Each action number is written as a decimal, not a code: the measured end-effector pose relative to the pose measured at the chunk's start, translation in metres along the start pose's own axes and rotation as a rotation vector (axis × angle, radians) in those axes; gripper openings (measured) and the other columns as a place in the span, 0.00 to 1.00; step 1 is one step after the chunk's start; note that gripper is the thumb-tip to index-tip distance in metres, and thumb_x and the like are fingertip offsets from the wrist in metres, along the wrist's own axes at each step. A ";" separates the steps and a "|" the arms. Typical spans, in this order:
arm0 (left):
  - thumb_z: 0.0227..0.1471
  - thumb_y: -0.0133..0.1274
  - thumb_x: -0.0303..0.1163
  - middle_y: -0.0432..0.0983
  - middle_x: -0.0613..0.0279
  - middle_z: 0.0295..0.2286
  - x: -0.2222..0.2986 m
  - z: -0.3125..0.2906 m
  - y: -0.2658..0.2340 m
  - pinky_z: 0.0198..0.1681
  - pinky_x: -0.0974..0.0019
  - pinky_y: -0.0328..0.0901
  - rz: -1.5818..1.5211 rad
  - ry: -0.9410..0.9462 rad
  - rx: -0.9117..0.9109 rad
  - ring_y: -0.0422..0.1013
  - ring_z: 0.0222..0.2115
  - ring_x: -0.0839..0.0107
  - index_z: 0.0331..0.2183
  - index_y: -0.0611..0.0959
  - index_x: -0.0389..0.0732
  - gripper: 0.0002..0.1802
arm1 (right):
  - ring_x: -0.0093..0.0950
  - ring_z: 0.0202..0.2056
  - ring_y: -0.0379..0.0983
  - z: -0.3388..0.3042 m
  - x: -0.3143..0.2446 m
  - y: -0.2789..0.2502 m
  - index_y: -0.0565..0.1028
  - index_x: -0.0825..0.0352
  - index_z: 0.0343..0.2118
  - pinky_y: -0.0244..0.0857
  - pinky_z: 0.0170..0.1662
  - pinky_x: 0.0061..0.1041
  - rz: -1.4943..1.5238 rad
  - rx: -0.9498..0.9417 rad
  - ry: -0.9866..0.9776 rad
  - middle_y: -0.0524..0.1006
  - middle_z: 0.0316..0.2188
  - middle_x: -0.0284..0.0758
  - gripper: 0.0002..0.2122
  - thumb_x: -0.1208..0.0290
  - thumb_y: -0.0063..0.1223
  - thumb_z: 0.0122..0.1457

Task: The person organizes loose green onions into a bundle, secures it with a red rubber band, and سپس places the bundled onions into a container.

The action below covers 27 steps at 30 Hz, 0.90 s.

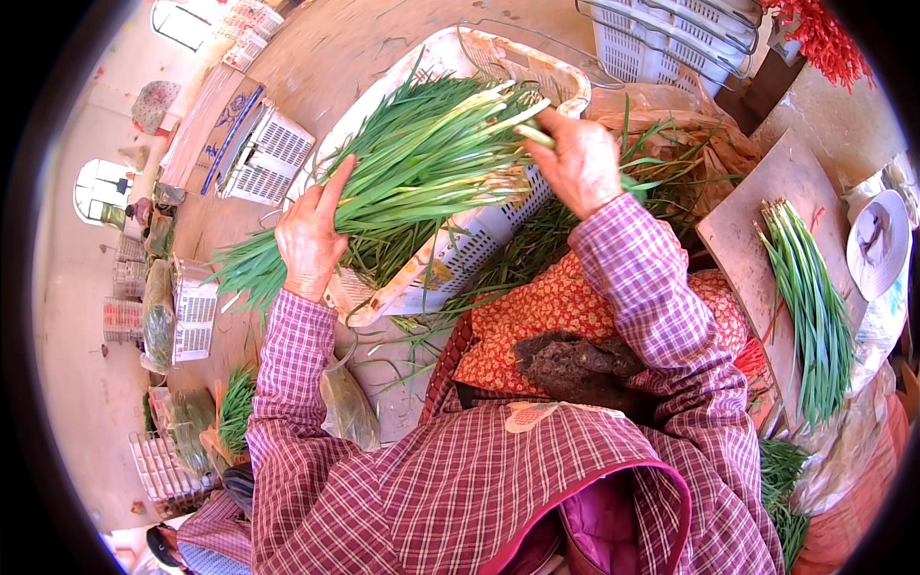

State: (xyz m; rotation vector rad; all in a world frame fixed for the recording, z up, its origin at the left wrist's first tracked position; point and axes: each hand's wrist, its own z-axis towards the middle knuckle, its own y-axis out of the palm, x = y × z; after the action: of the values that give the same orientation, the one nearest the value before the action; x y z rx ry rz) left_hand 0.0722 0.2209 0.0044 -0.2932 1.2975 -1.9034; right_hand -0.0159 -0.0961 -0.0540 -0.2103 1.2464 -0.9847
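Note:
A loose heap of Chinese chives (422,158), long green leaves with pale stem ends, fills a white plastic crate (460,264) in front of me. My left hand (311,235) closes around the leafy side at the crate's left edge, its index finger stretched along the leaves and its thumb hidden. Over the crate's right side, my right hand (580,163) grips pale stems, with a thick stem end showing beside its fingers. Leaf tips hang past the left hand, outside the crate.
A tied bunch of chives (810,307) lies on a board (757,192) at right, near a pale hat (879,244). Loose leaves cover the floor beside the crate. White crates (268,153) stand at left, and red ties (824,38) hang top right. A dark soiled cloth (575,364) rests on my lap.

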 end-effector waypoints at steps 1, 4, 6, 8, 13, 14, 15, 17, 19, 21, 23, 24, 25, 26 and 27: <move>0.24 0.59 0.16 0.69 0.62 0.25 -0.004 -0.003 0.001 0.32 0.59 0.68 -0.042 -0.011 0.024 0.72 0.28 0.60 0.59 0.69 0.63 0.56 | 0.33 0.29 0.78 0.003 0.005 -0.007 0.77 0.59 0.37 0.72 0.37 0.37 -0.106 -0.019 0.013 0.80 0.26 0.37 0.10 0.59 0.56 0.57; 0.27 0.60 0.18 0.75 0.62 0.30 -0.013 -0.007 0.000 0.36 0.60 0.69 -0.072 -0.122 -0.060 0.74 0.31 0.58 0.59 0.69 0.64 0.53 | 0.32 0.30 0.79 0.014 0.050 -0.030 0.77 0.58 0.39 0.72 0.37 0.36 -0.392 0.040 0.110 0.80 0.27 0.36 0.12 0.57 0.57 0.57; 0.30 0.62 0.19 0.76 0.62 0.34 -0.023 -0.011 0.005 0.38 0.62 0.70 -0.104 -0.149 -0.046 0.75 0.34 0.60 0.59 0.69 0.60 0.51 | 0.34 0.31 0.79 0.020 0.099 -0.049 0.77 0.58 0.40 0.72 0.36 0.38 -0.460 0.122 0.204 0.81 0.28 0.37 0.13 0.57 0.57 0.57; 0.33 0.63 0.21 0.78 0.62 0.38 -0.043 -0.021 0.016 0.40 0.65 0.71 -0.130 -0.180 -0.032 0.76 0.36 0.62 0.59 0.69 0.55 0.48 | 0.38 0.33 0.79 0.022 0.121 -0.069 0.76 0.57 0.42 0.72 0.36 0.41 -0.566 0.098 0.305 0.81 0.29 0.39 0.13 0.57 0.57 0.57; 0.40 0.62 0.21 0.80 0.63 0.38 -0.052 -0.024 0.024 0.43 0.70 0.70 -0.706 -0.423 -0.090 0.75 0.37 0.75 0.52 0.74 0.33 0.34 | 0.40 0.33 0.79 0.017 0.104 -0.060 0.77 0.56 0.42 0.72 0.37 0.41 -0.489 0.103 0.203 0.81 0.31 0.41 0.14 0.55 0.56 0.58; 0.39 0.61 0.20 0.81 0.64 0.37 -0.054 -0.026 0.025 0.43 0.70 0.70 -0.804 -0.399 -0.090 0.76 0.36 0.75 0.50 0.76 0.33 0.31 | 0.39 0.33 0.79 0.017 0.086 -0.052 0.78 0.57 0.42 0.72 0.37 0.40 -0.349 0.139 0.104 0.81 0.31 0.42 0.14 0.55 0.56 0.58; 0.38 0.62 0.19 0.81 0.63 0.34 -0.044 -0.020 0.018 0.38 0.71 0.70 -0.921 -0.420 -0.115 0.76 0.31 0.76 0.45 0.78 0.31 0.27 | 0.39 0.33 0.79 0.019 0.073 -0.047 0.78 0.58 0.42 0.72 0.37 0.38 -0.218 0.126 0.027 0.81 0.32 0.42 0.14 0.56 0.57 0.57; 0.38 0.62 0.19 0.80 0.63 0.33 -0.036 -0.017 0.012 0.35 0.72 0.70 -1.002 -0.511 -0.224 0.75 0.29 0.76 0.44 0.78 0.32 0.26 | 0.38 0.34 0.79 0.022 0.040 -0.043 0.80 0.61 0.41 0.72 0.38 0.34 0.010 0.088 -0.048 0.81 0.33 0.42 0.13 0.59 0.57 0.58; 0.38 0.63 0.17 0.80 0.61 0.32 -0.020 -0.009 0.000 0.28 0.72 0.69 -1.154 -0.607 -0.339 0.74 0.25 0.78 0.43 0.78 0.33 0.25 | 0.33 0.35 0.80 0.021 0.009 -0.048 0.80 0.65 0.41 0.71 0.39 0.30 0.291 0.102 -0.133 0.82 0.33 0.41 0.12 0.63 0.56 0.59; 0.38 0.63 0.17 0.80 0.62 0.32 -0.007 -0.008 0.001 0.28 0.72 0.69 -1.206 -0.579 -0.312 0.73 0.25 0.78 0.45 0.78 0.33 0.26 | 0.31 0.34 0.80 0.026 -0.005 -0.050 0.80 0.65 0.41 0.71 0.39 0.29 0.396 0.116 -0.137 0.82 0.33 0.41 0.12 0.64 0.56 0.59; 0.39 0.62 0.18 0.80 0.61 0.34 -0.006 -0.006 0.001 0.34 0.71 0.71 -1.169 -0.560 -0.362 0.75 0.30 0.77 0.49 0.74 0.32 0.31 | 0.21 0.40 0.76 0.030 -0.019 -0.062 0.80 0.69 0.40 0.69 0.45 0.22 0.515 0.031 -0.069 0.81 0.35 0.33 0.12 0.65 0.53 0.62; 0.39 0.62 0.18 0.80 0.61 0.34 -0.008 -0.005 0.004 0.34 0.71 0.71 -1.174 -0.553 -0.361 0.75 0.30 0.77 0.49 0.74 0.32 0.31 | 0.21 0.40 0.76 0.033 -0.018 -0.063 0.80 0.69 0.40 0.69 0.45 0.22 0.509 0.035 -0.070 0.81 0.35 0.33 0.12 0.65 0.53 0.62; 0.39 0.62 0.18 0.80 0.61 0.36 -0.010 -0.005 0.010 0.38 0.71 0.70 -1.135 -0.483 -0.351 0.75 0.33 0.76 0.50 0.74 0.32 0.32 | 0.21 0.40 0.76 0.037 -0.015 -0.063 0.79 0.69 0.41 0.69 0.45 0.21 0.536 0.085 -0.109 0.81 0.35 0.33 0.11 0.67 0.53 0.62; 0.39 0.62 0.19 0.80 0.61 0.37 -0.010 -0.006 0.013 0.43 0.70 0.70 -1.092 -0.425 -0.343 0.75 0.37 0.75 0.50 0.74 0.31 0.32 | 0.21 0.40 0.76 0.039 -0.021 -0.063 0.79 0.70 0.41 0.69 0.46 0.21 0.570 0.127 -0.148 0.81 0.35 0.34 0.11 0.68 0.54 0.62; 0.39 0.62 0.20 0.80 0.58 0.41 -0.008 -0.006 0.013 0.49 0.69 0.67 -1.055 -0.426 -0.342 0.74 0.42 0.74 0.52 0.72 0.30 0.34 | 0.19 0.39 0.76 0.034 -0.026 -0.066 0.79 0.69 0.40 0.69 0.44 0.21 0.579 0.139 -0.132 0.81 0.35 0.33 0.09 0.71 0.54 0.61</move>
State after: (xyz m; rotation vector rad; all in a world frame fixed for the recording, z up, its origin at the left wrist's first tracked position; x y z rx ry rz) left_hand 0.0802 0.2292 -0.0073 -1.7325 1.2502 -2.1909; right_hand -0.0195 -0.1287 0.0177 0.1874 1.0268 -0.5406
